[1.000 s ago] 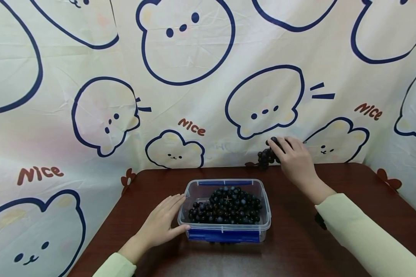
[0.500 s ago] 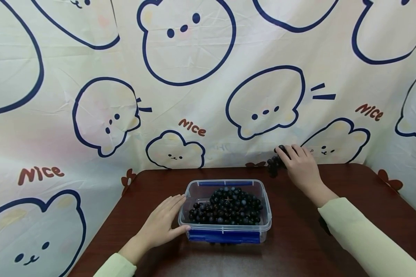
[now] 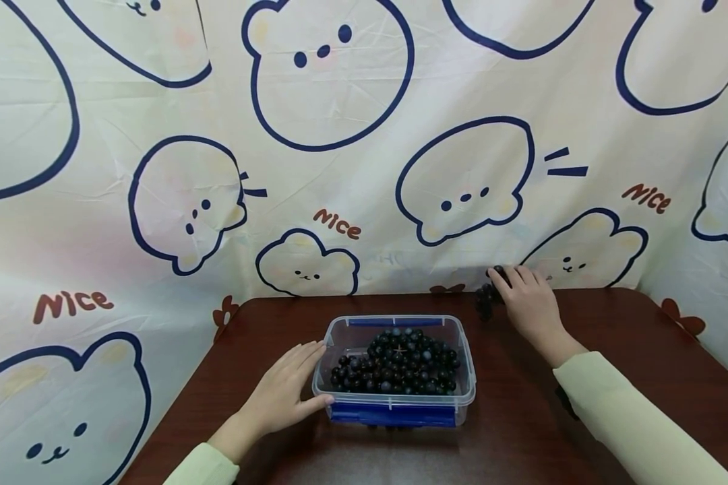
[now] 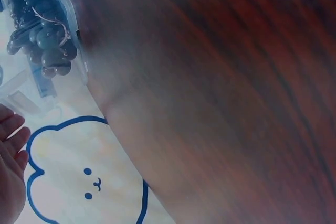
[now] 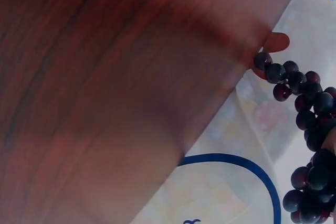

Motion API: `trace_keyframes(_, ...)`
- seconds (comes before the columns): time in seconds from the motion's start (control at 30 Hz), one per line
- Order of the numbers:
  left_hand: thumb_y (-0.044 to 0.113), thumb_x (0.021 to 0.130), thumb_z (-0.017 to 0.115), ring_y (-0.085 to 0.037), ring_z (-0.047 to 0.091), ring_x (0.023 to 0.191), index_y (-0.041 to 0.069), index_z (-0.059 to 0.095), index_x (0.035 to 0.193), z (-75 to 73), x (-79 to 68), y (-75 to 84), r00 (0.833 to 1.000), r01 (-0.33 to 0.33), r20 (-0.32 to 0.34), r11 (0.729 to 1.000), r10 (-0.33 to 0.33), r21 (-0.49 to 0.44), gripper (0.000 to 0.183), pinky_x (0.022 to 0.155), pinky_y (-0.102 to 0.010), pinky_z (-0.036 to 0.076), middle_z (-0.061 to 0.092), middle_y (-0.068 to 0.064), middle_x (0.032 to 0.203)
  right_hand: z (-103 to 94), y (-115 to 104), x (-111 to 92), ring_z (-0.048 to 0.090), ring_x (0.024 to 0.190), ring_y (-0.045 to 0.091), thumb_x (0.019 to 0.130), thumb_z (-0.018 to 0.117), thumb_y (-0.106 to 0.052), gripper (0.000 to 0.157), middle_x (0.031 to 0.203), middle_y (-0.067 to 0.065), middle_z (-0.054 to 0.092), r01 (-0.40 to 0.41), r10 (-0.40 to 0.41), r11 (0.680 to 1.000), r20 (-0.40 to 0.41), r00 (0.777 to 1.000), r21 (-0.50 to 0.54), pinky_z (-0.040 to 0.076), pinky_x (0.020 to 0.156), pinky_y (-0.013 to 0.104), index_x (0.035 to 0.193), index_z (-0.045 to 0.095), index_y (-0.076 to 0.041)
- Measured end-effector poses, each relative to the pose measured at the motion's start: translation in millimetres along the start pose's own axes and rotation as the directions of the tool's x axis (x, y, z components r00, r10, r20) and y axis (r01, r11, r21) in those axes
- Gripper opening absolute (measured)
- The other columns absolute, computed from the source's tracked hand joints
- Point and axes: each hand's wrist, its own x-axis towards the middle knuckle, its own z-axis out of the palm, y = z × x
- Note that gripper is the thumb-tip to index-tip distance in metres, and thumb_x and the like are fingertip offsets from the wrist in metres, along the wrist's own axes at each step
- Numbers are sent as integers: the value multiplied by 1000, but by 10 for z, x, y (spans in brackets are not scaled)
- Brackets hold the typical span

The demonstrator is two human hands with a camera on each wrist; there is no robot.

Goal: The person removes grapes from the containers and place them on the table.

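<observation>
A clear plastic container [image 3: 468, 377] with blue clips stands mid-table in the head view. Dark grapes [image 3: 406, 364], some on a pale stem, fill much of it. My left hand [image 3: 282, 391] rests against its left side, fingers straight along the wall and thumb at the near corner. In the left wrist view that hand [image 4: 11, 166] shows at the left edge, below the grapes [image 4: 44, 35]. Toward the back right, my right hand [image 3: 530, 306] grips a small bunch of grapes [image 3: 487, 301]. The bunch [image 5: 317, 177] hangs at the right of the right wrist view; most of the hand is out of frame there.
A dark reddish-brown table [image 3: 364, 458] lies under the container. Behind and at both sides hangs a pale cloth [image 3: 315, 182] printed with bear outlines and the word Nice. The table's back edge runs just beneath the right hand.
My right hand has moved a little right and lower in the head view, carrying the grape bunch toward the table. My left hand and the container stay put.
</observation>
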Motion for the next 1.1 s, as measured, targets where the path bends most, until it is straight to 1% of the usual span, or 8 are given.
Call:
trace_keyframes(0.33, 59, 88, 60, -26, 40, 136, 2, 49, 142, 0, -7, -1, 1000, 4, 3, 1000, -4, 3, 79, 112, -47, 29, 45, -13, 146, 128, -20, -115, 60, 91, 43, 67, 80, 8, 59, 103, 28, 62, -21, 21, 1000, 7, 1000, 9, 52, 74, 54, 123, 62, 1)
trace_keyframes(0.5, 59, 88, 60, -26, 40, 136, 2, 48, 142, 3, -5, -2, 1000, 4, 3, 1000, -4, 3, 79, 111, -48, 29, 45, -13, 146, 148, -23, -154, 59, 92, 45, 66, 83, 4, 61, 106, 30, 61, -72, 72, 997, 56, 996, 4, 52, 74, 55, 124, 61, 2)
trace_keyframes(0.6, 59, 88, 60, -26, 40, 136, 2, 48, 142, 5, -4, -2, 1000, 4, 2, 1000, -4, 2, 79, 111, -47, 29, 45, -13, 146, 146, -28, -179, 58, 91, 45, 64, 84, 2, 65, 106, 30, 60, -104, 104, 995, 80, 991, -8, 52, 70, 54, 124, 60, 2)
trace_keyframes(0.73, 58, 88, 61, -26, 40, 135, 2, 49, 142, 7, -5, -5, 1000, 2, 0, 1000, -2, 3, 79, 111, -48, 29, 46, -13, 146, 143, -31, -214, 57, 85, 45, 65, 83, 1, 64, 101, 30, 60, -133, 136, 991, 99, 986, -29, 52, 61, 52, 125, 60, 4)
trace_keyframes(0.83, 58, 88, 61, -26, 40, 135, 1, 48, 142, 8, -6, -5, 1000, 0, -1, 1000, 0, 2, 79, 111, -48, 29, 46, -13, 146, 139, -24, -234, 57, 84, 46, 67, 81, 0, 63, 100, 31, 59, -173, 175, 985, 137, 975, -22, 51, 59, 52, 126, 58, 5)
trace_keyframes(0.97, 58, 88, 61, -26, 40, 135, 2, 49, 142, 8, -7, -5, 1000, 2, -2, 1000, -2, 4, 79, 111, -47, 29, 46, -13, 146, 125, 0, -259, 56, 86, 50, 69, 79, 1, 64, 104, 35, 57, -250, 242, 968, 207, 948, 17, 50, 60, 55, 127, 54, 7)
trace_keyframes(1.1, 58, 88, 61, -25, 41, 135, 2, 49, 142, 9, -9, -3, 1000, 3, -3, 1000, -3, 6, 79, 112, -47, 29, 46, -12, 145, 96, 30, -286, 54, 86, 53, 72, 75, 1, 61, 107, 37, 54, -306, 282, 951, 271, 920, 49, 49, 60, 57, 128, 51, 9)
